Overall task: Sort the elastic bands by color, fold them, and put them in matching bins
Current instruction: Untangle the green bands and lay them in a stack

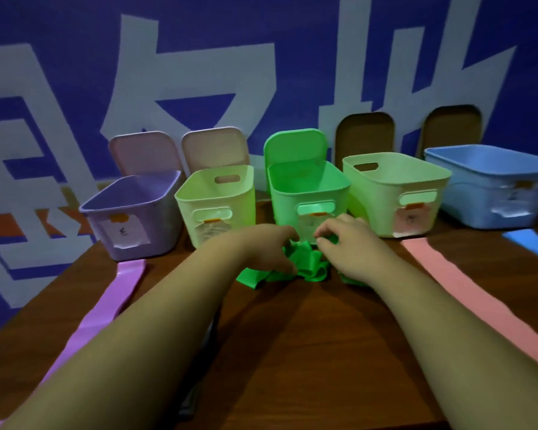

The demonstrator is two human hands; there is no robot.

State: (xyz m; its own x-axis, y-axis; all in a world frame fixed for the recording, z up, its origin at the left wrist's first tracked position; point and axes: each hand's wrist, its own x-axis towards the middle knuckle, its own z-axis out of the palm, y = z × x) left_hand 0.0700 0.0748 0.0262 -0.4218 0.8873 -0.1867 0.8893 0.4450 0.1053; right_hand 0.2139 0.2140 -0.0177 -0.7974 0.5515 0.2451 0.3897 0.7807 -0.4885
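While your left hand and right hand pinch the bunched green elastic band with curled fingers on the counter just before the green bin, it looks half-folded, and the purple band, pink band and blue band lie flat, unsorted.

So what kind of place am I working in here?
Likely a staged sorting station indoors: a wooden table before a blue wall with huge white lettering, and five labelled plastic bins lined up.
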